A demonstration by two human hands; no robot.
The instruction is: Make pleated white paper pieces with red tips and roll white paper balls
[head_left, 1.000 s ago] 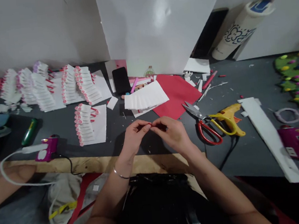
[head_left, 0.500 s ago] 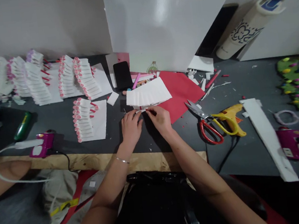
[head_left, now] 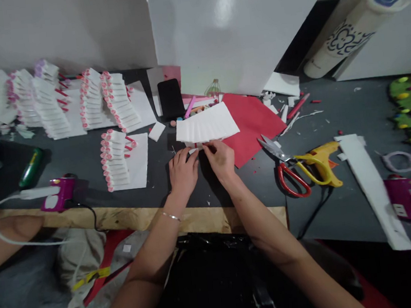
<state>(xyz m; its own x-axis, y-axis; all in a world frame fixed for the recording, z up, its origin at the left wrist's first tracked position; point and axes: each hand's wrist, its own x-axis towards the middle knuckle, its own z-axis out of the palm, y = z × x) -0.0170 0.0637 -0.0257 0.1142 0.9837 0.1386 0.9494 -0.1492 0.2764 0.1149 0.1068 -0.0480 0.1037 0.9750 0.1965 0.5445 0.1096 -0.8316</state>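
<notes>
Dark grey counter [head_left: 333, 111] is covered in craft mess, with a big white board [head_left: 236, 28] leaning along the back. Looks like plenty is already done: rows of finished white strips with red tips [head_left: 56, 101] fill the upper left, and a shorter batch [head_left: 116, 158] sits left of centre, so I'd guess there's still a way to go given the fanned stack of blank white strips [head_left: 206, 123] mid-frame. No real containers in sight. Both hands work at that stack's near edge: left hand [head_left: 182, 168] flat-ish, fingers together, right hand [head_left: 221, 158] pinching a small white strip with a red bit [head_left: 198, 146]. Red-handled scissors [head_left: 288, 172] and a yellow glue gun [head_left: 318, 159] lie to the right.
</notes>
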